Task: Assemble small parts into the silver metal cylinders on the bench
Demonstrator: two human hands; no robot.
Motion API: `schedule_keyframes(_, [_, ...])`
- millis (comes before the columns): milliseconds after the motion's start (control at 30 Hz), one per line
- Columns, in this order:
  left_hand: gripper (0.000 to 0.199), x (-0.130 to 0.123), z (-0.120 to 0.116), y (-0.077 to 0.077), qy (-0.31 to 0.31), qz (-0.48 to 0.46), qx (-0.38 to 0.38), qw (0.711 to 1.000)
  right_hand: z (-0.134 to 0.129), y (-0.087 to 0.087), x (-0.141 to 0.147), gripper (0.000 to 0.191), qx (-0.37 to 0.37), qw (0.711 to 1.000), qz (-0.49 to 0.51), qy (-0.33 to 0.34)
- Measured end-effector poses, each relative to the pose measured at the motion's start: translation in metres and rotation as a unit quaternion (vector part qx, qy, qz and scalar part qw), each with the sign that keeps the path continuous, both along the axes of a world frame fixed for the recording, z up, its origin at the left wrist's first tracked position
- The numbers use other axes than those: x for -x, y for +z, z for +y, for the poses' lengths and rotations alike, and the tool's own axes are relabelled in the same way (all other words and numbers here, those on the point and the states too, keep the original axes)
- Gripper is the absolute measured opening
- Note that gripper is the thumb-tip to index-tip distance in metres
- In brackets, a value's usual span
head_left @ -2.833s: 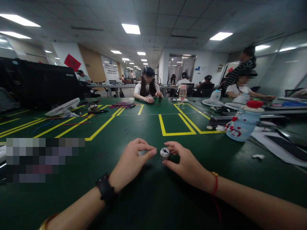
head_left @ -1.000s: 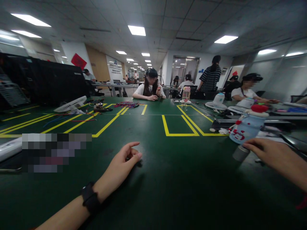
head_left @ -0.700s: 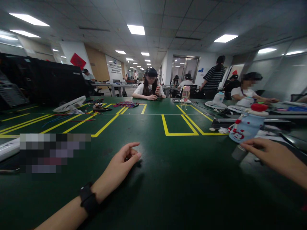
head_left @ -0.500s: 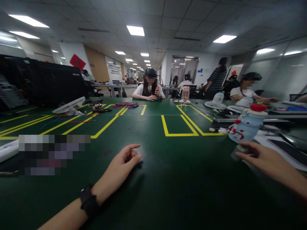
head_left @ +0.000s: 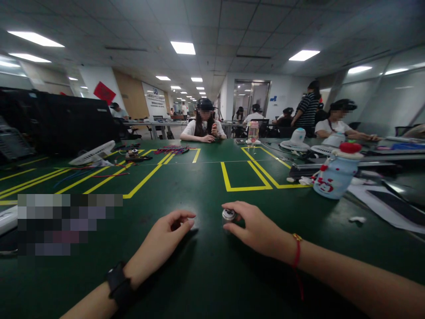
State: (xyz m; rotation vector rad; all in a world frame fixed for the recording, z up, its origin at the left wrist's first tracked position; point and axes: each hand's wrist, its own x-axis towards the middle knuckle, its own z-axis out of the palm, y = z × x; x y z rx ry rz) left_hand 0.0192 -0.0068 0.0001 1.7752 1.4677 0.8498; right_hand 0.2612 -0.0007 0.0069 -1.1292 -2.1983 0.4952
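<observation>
In the middle of the green table [head_left: 186, 288], my right hand [head_left: 259, 226] has its thumb and fingers around the sides of a small silver cylinder [head_left: 228, 217] with a dark and pale top. The cylinder is upright; whether its base touches the table I cannot tell. A red string bracelet [head_left: 296, 250] circles my right wrist. To the left, my left hand [head_left: 166, 237] rests low over the table, fingers loosely curved and thumb apart from them, nothing seen inside. A black wristband [head_left: 117, 283] is on that wrist. A gap of bare table lies between the two hands.
A pale blue bottle [head_left: 337, 173] with a red top stands at right, near a dark phone [head_left: 393, 206] on white paper. Yellow tape [head_left: 249, 188] marks the table. Wires [head_left: 171, 149] and a white fan [head_left: 93, 153] lie far left. A person [head_left: 204, 119] sits opposite.
My right hand has carried the small silver cylinder leftward from beside the blue bottle to the table's middle. My left hand stays nearly in place. The view has shifted slightly.
</observation>
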Motion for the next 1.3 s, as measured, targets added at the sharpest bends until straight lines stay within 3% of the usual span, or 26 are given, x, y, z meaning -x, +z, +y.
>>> schedule_keyframes(167, [0.03,-0.039,0.009,0.02,-0.04,0.061,-0.145,0.987,0.001,-0.013,-0.005,0.069,0.06,0.994,0.083,-0.024])
schedule_keyframes(267, [0.021,-0.061,0.015,0.031,-0.081,0.073,-0.195,0.975,0.002,-0.015,-0.004,0.066,0.074,0.993,0.089,-0.024])
schedule_keyframes(400, [0.021,-0.062,0.017,0.037,-0.055,0.057,-0.214,0.974,0.003,-0.012,-0.005,0.06,0.065,0.995,0.076,-0.024])
schedule_keyframes(500, [0.022,-0.05,0.016,0.028,-0.049,0.081,-0.192,0.977,0.002,-0.01,-0.007,0.057,0.057,0.996,0.065,-0.022])
schedule_keyframes(700, [0.021,-0.048,0.017,-0.007,-0.097,0.14,-0.127,0.977,0.0,-0.013,-0.005,0.052,0.041,0.997,0.063,-0.024])
schedule_keyframes(833, [0.024,-0.046,0.016,-0.006,-0.103,0.125,-0.112,0.98,0.0,-0.008,-0.012,0.054,0.027,0.996,0.077,-0.025])
schedule_keyframes(933, [0.029,-0.027,0.012,0.004,-0.078,0.103,-0.091,0.987,0.001,0.0,-0.042,0.048,0.012,0.995,0.074,-0.072])
schedule_keyframes(1033, [0.033,0.0,0.007,0.01,-0.056,0.097,-0.064,0.992,0.001,0.003,-0.096,0.047,-0.028,0.982,0.029,-0.184])
schedule_keyframes(1167, [0.037,0.023,0.004,0.006,-0.034,0.095,-0.028,0.994,-0.005,-0.008,-0.173,0.053,-0.052,0.94,-0.061,-0.331])
schedule_keyframes(1300, [0.039,0.022,0.002,0.003,-0.04,0.089,-0.024,0.995,-0.012,-0.023,-0.224,0.058,-0.044,0.917,-0.11,-0.381])
